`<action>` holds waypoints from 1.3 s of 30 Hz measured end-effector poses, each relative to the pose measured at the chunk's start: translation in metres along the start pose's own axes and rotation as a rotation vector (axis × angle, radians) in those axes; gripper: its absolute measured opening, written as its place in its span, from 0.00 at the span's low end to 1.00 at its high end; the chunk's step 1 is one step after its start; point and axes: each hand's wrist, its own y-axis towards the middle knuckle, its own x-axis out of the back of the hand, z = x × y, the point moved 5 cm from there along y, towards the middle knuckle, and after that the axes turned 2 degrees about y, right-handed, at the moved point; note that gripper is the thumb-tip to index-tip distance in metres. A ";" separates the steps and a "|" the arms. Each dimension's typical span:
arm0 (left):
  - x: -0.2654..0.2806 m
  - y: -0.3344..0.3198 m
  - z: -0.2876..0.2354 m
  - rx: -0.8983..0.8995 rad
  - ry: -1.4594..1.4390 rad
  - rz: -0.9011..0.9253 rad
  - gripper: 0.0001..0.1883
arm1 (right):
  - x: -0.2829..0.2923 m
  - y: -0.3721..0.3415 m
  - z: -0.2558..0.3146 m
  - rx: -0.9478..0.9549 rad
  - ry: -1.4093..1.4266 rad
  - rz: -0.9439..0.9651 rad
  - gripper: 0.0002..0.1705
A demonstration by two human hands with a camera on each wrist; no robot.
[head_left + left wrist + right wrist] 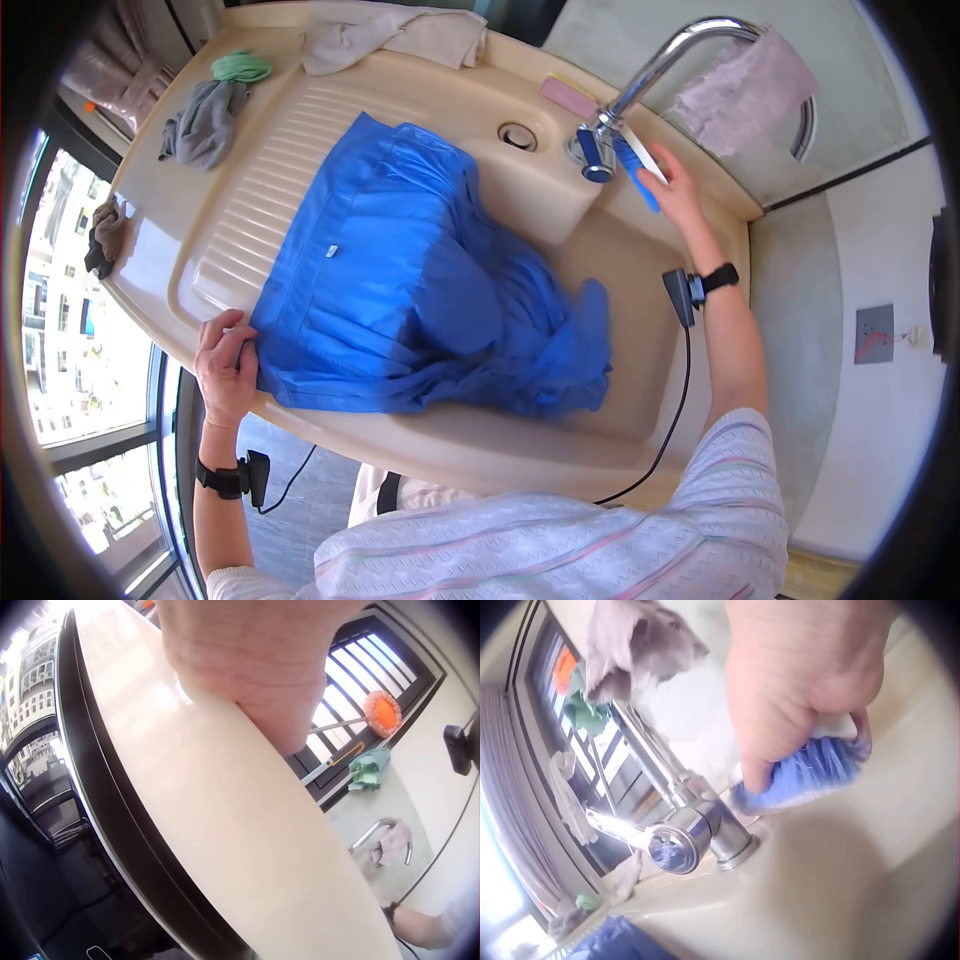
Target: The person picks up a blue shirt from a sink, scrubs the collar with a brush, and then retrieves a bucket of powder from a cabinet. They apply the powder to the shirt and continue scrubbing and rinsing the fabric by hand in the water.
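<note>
Blue cloth [390,270] with a small white label lies over the ribbed board [250,200] and down into the basin. At its lower left corner the left hand [226,365] has curled fingers pinching the edge; in the left wrist view that hand [255,667] hides its own fingertips. The right hand [678,190] grips a white-backed brush [636,172] with blue bristles beside the tap [597,155]. In the right wrist view the right hand [810,690] holds the brush [802,776], bristles facing down, to the right of the tap base.
A grey cloth [205,125] and a green one [241,67] lie at the upper left, a dark one [105,237] on the left edge. A beige towel [400,35] lies along the back rim. A pink-topped brush [569,97] sits behind the tap; a pink cloth [750,90] hangs over the spout.
</note>
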 end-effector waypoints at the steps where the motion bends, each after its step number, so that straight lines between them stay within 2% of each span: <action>1: 0.000 0.000 0.000 0.001 0.009 -0.002 0.10 | 0.007 -0.018 -0.004 -0.015 -0.005 -0.006 0.32; 3: 0.000 -0.001 0.002 -0.024 0.043 0.002 0.10 | 0.009 -0.062 -0.026 -0.366 0.399 0.132 0.28; 4: -0.002 -0.002 0.002 -0.026 0.035 0.018 0.10 | 0.013 -0.080 -0.034 -0.383 0.393 0.129 0.28; 6: -0.001 -0.002 0.001 -0.020 0.028 0.004 0.10 | 0.005 -0.122 -0.069 -0.799 0.616 0.288 0.27; 7: -0.002 -0.002 0.001 -0.016 0.027 0.006 0.09 | 0.003 -0.135 -0.088 -0.809 0.614 0.286 0.27; 8: -0.002 -0.002 0.001 -0.016 0.024 0.013 0.09 | -0.003 -0.150 -0.112 -0.905 0.646 0.302 0.26; 9: -0.002 -0.002 0.001 -0.021 0.032 0.012 0.09 | -0.007 -0.162 -0.116 -0.999 0.677 0.319 0.26; 12: -0.003 -0.003 0.002 -0.028 0.048 0.017 0.09 | -0.024 -0.182 -0.114 -1.053 0.615 0.337 0.27; 14: -0.003 -0.003 0.004 -0.027 0.060 0.022 0.09 | -0.035 -0.179 -0.097 -1.007 0.676 0.371 0.30; 16: -0.003 -0.003 0.004 -0.045 0.067 0.021 0.09 | -0.033 -0.161 -0.092 -0.782 0.347 0.290 0.38; 17: -0.003 -0.003 0.005 -0.039 0.073 0.021 0.09 | -0.039 -0.156 -0.095 -0.780 0.348 0.298 0.38; 19: -0.003 -0.004 0.005 -0.042 0.060 0.019 0.09 | -0.049 -0.132 -0.076 0.038 -0.761 0.287 0.46; 20: -0.004 -0.004 0.005 -0.030 0.068 0.016 0.09 | -0.058 -0.127 -0.080 0.050 -0.756 0.295 0.46; 22: -0.004 -0.004 0.006 0.008 0.061 0.021 0.09 | -0.090 -0.122 -0.093 -0.039 -0.726 0.517 0.49; 23: -0.004 -0.004 0.006 0.008 0.066 0.015 0.09 | -0.103 -0.119 -0.101 -0.012 -0.713 0.533 0.49; 25: -0.003 -0.004 0.009 -0.016 0.070 0.012 0.09 | -0.120 -0.114 -0.133 -0.149 -0.438 0.534 0.47; 27: -0.001 -0.004 0.009 0.005 0.089 0.008 0.09 | -0.112 -0.115 -0.112 -0.280 -0.363 0.579 0.45; 29: -0.001 -0.004 0.008 -0.011 0.060 0.014 0.09 | -0.100 -0.117 -0.118 -0.224 -0.184 0.579 0.41; 31: 0.000 -0.006 0.009 -0.013 0.060 -0.003 0.09 | -0.081 -0.117 -0.109 -0.343 -0.403 0.611 0.41; 32: 0.001 -0.005 0.009 -0.035 0.054 -0.009 0.10 | -0.073 -0.117 -0.097 -0.327 -0.403 0.613 0.41; 34: 0.004 -0.005 0.011 -0.045 0.075 -0.024 0.10 | -0.060 -0.120 -0.083 -0.456 -0.117 0.527 0.42; 38: 0.004 -0.008 0.013 -0.061 0.038 -0.035 0.10 | -0.059 -0.121 -0.075 -0.309 -0.251 0.471 0.44; 39: 0.004 -0.008 0.014 -0.070 0.041 -0.047 0.10 | -0.063 -0.118 -0.057 -0.241 -0.055 0.431 0.45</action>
